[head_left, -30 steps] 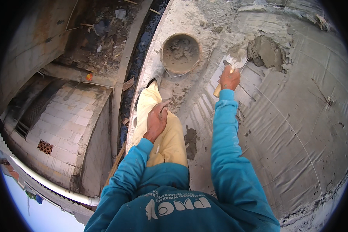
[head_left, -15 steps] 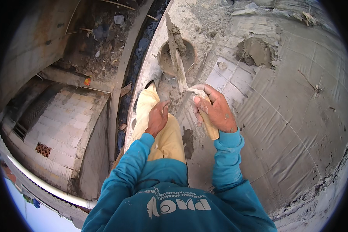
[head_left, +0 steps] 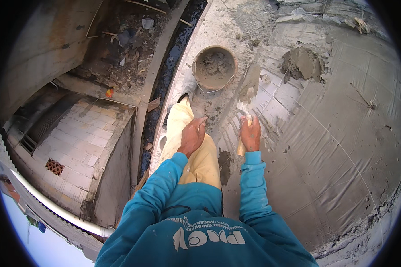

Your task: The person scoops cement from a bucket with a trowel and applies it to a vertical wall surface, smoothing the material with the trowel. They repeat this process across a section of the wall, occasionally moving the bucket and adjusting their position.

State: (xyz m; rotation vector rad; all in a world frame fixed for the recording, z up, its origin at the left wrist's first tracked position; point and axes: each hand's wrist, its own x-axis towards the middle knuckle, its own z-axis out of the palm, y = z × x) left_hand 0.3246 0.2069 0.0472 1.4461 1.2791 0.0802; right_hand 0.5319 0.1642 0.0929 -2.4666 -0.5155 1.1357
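Observation:
My right hand [head_left: 250,134] is wrapped round the pale wooden handle of a trowel [head_left: 249,86]. Its grey, mortar-smeared blade points away from me over the white blocks [head_left: 278,97]; I cannot tell whether it touches them. My left hand [head_left: 192,136] rests by my thigh with its fingers curled in, and nothing shows in it. Ahead of my hands stands a round bucket [head_left: 235,73] with a wire handle, partly filled with wet grey mortar [head_left: 216,66].
A smooth grey mortar surface [head_left: 334,147] spreads to my right, crossed by a thin string [head_left: 329,131]. A lumpy patch of mortar [head_left: 304,63] lies at its far side. Left of my legs, a ledge drops to a dark water channel [head_left: 169,58] and a block wall [head_left: 82,142].
The trowel has swung right and down from above the bucket to the white blocks, leaving the bucket in full view. The mortar lump no longer shows on its blade. My left hand stays curled.

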